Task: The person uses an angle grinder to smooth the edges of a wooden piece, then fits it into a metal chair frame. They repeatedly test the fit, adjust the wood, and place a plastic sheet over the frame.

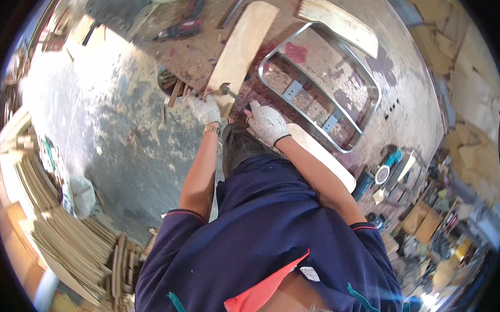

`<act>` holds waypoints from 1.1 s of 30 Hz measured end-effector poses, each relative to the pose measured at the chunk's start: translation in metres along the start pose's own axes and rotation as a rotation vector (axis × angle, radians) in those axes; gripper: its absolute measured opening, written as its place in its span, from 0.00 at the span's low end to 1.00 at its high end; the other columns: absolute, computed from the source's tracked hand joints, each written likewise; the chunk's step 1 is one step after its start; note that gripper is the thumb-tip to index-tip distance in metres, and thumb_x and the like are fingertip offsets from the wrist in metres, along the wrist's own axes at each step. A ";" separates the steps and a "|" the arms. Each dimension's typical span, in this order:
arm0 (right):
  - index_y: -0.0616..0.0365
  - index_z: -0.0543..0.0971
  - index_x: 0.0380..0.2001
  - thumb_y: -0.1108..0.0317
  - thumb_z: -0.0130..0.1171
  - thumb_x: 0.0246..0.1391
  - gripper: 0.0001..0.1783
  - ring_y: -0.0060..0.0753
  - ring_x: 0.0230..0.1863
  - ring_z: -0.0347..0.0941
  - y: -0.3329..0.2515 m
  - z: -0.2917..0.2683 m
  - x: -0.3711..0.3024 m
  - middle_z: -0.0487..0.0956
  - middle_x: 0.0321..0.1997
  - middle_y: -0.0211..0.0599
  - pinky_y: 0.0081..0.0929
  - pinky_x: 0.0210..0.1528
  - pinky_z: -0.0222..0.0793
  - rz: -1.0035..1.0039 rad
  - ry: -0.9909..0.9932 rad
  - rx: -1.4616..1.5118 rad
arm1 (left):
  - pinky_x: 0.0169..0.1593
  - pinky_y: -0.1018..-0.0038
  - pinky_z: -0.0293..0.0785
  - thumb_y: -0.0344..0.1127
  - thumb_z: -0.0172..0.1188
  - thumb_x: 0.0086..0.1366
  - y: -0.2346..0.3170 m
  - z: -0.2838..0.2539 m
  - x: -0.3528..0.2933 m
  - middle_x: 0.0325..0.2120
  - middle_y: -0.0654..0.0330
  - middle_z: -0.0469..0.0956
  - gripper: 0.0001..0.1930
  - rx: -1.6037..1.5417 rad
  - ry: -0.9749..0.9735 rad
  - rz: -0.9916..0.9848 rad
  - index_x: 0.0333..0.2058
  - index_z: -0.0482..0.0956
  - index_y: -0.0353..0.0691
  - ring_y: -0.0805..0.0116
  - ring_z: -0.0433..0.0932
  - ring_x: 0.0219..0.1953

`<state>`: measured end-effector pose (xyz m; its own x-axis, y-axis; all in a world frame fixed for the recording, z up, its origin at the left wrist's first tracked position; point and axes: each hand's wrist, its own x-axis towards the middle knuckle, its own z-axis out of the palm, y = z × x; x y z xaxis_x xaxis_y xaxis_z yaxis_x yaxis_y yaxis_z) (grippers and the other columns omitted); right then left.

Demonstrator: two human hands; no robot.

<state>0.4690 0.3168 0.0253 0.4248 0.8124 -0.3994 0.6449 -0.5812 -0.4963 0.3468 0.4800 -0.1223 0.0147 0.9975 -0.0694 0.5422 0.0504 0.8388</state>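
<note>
A long pale wooden board (pixel 245 42) with a rounded far end lies across the worktable. My left hand (pixel 205 109), in a white knit glove with a watch at the wrist, is closed at the board's near left edge. Its fingertips touch the board there, and whatever they pinch is too small to make out. In my gloved right hand (pixel 268 123) is a hammer (pixel 225 89), gripped by the handle. The hammer head is over the board, close to my left fingertips.
A bent metal tube frame (pixel 375 103) with crossbars lies right of the board. Beyond it is another curved board (pixel 339 25); a third (pixel 322 155) lies by my right forearm. A red-black power drill (pixel 186 26) rests far left, an angle grinder (pixel 382 172) right. Stacked wood pieces (pixel 69 242) stand lower left.
</note>
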 end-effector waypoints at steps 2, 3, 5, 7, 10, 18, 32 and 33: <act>0.57 0.72 0.46 0.55 0.56 0.63 0.17 0.66 0.32 0.78 0.007 -0.012 -0.017 0.80 0.26 0.59 0.60 0.32 0.70 -0.036 0.033 0.076 | 0.61 0.55 0.68 0.35 0.71 0.56 0.016 -0.012 -0.003 0.62 0.41 0.68 0.42 0.323 0.167 0.316 0.68 0.61 0.39 0.44 0.70 0.61; 0.55 0.73 0.49 0.55 0.56 0.64 0.18 0.66 0.31 0.78 0.013 -0.018 -0.032 0.80 0.26 0.58 0.61 0.32 0.70 -0.024 0.080 0.078 | 0.61 0.56 0.68 0.36 0.71 0.55 0.028 -0.016 -0.014 0.60 0.41 0.69 0.42 0.397 0.150 0.415 0.68 0.63 0.40 0.44 0.70 0.60; 0.55 0.73 0.49 0.55 0.56 0.64 0.17 0.65 0.31 0.78 0.035 -0.031 -0.067 0.80 0.26 0.58 0.61 0.33 0.70 0.043 0.165 0.120 | 0.59 0.59 0.70 0.36 0.70 0.55 0.057 -0.028 -0.044 0.55 0.43 0.73 0.39 0.458 0.025 0.589 0.66 0.66 0.42 0.45 0.74 0.55; 0.54 0.74 0.47 0.56 0.57 0.63 0.16 0.65 0.31 0.79 0.061 -0.032 -0.105 0.80 0.26 0.56 0.60 0.34 0.70 0.184 0.291 0.192 | 0.59 0.56 0.70 0.41 0.72 0.52 0.084 -0.036 -0.067 0.54 0.45 0.74 0.40 0.221 -0.542 0.691 0.65 0.69 0.44 0.44 0.74 0.53; 0.56 0.74 0.46 0.56 0.56 0.65 0.16 0.67 0.33 0.79 0.104 -0.022 -0.163 0.80 0.27 0.58 0.59 0.34 0.69 0.541 0.432 0.318 | 0.64 0.52 0.65 0.48 0.76 0.47 0.114 -0.010 -0.109 0.59 0.46 0.71 0.47 0.469 -1.239 1.055 0.66 0.67 0.44 0.47 0.72 0.59; 0.64 0.75 0.42 0.61 0.52 0.69 0.14 0.44 0.28 0.74 0.167 0.024 -0.305 0.76 0.26 0.44 0.38 0.36 0.70 0.865 1.240 0.331 | 0.66 0.51 0.63 0.55 0.79 0.39 0.135 0.030 -0.173 0.62 0.47 0.70 0.54 0.332 -1.453 1.743 0.67 0.67 0.44 0.44 0.69 0.63; 0.58 0.75 0.37 0.52 0.53 0.71 0.19 0.17 0.20 0.63 0.124 0.119 -0.344 0.69 0.21 0.23 0.24 0.23 0.59 1.177 1.416 0.740 | 0.55 0.70 0.72 0.52 0.63 0.67 0.177 0.054 -0.090 0.44 0.56 0.84 0.28 0.868 -2.192 0.302 0.54 0.82 0.33 0.69 0.78 0.47; 0.59 0.75 0.37 0.52 0.53 0.71 0.19 0.19 0.21 0.64 0.120 0.116 -0.341 0.70 0.21 0.25 0.25 0.24 0.61 1.184 1.386 0.751 | 0.51 0.71 0.74 0.52 0.63 0.67 0.177 0.060 -0.093 0.41 0.58 0.84 0.28 0.909 -2.115 0.365 0.53 0.81 0.32 0.70 0.79 0.43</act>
<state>0.3275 -0.0351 0.0122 0.7258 -0.6755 -0.1301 -0.4809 -0.3630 -0.7981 0.4919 0.3927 0.0007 0.3703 -0.4930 -0.7873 0.4059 -0.6765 0.6145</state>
